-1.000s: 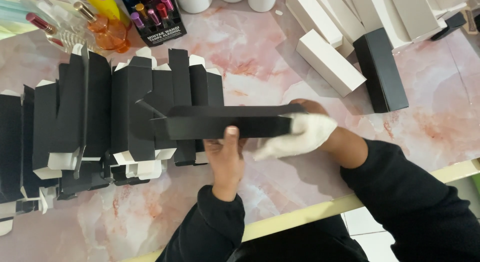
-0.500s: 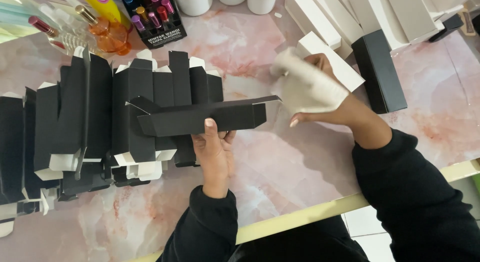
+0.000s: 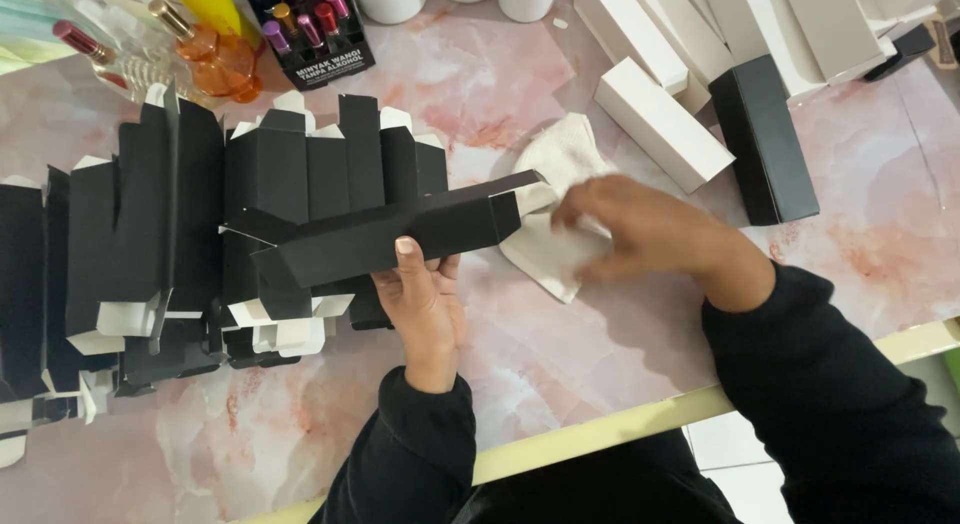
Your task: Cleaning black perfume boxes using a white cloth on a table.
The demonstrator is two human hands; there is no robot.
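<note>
Carton point(image 3: 400, 239), long and black, sits in the left hand point(image 3: 425, 304), the grip closed around its middle above the desk point(image 3: 600, 354). Right hand point(image 3: 640, 229) rests blurred on a white cloth point(image 3: 555, 214) beside it; whether its grip pinches the cloth cannot be told.

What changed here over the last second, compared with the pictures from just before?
The right hand lifted the white cloth away from the long black box, then brought it down onto the marble table, where it now lies under the fingers. The left hand gripped the box throughout. The row of folded black cartons stayed put.
</note>
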